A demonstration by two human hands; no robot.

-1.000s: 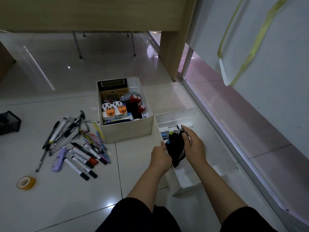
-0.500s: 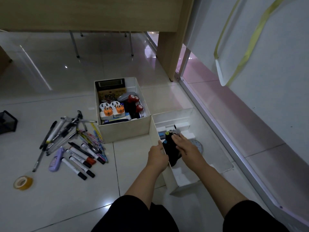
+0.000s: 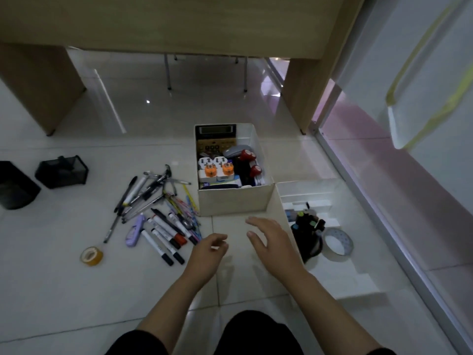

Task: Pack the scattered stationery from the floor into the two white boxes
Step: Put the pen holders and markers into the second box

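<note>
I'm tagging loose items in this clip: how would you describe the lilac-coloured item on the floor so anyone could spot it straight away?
Start at the full white box in the middle of the floor and look left to the pile of pens and markers. At the pile's near left edge lies the lilac correction-tape-like dispenser, just beyond the roll of yellowish tape. It is the only stubby pastel purple piece among long thin black and white pens.

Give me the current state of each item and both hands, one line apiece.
left hand: empty, fingers loosely curled, above the floor
right hand: empty, open, beside the right box
far white box: open, nearly full
right white box: open, partly filled
black pen holder: inside right box, holding markers
white tape roll: flat in right box
pens and markers: scattered on floor
yellow tape roll: on floor
</note>
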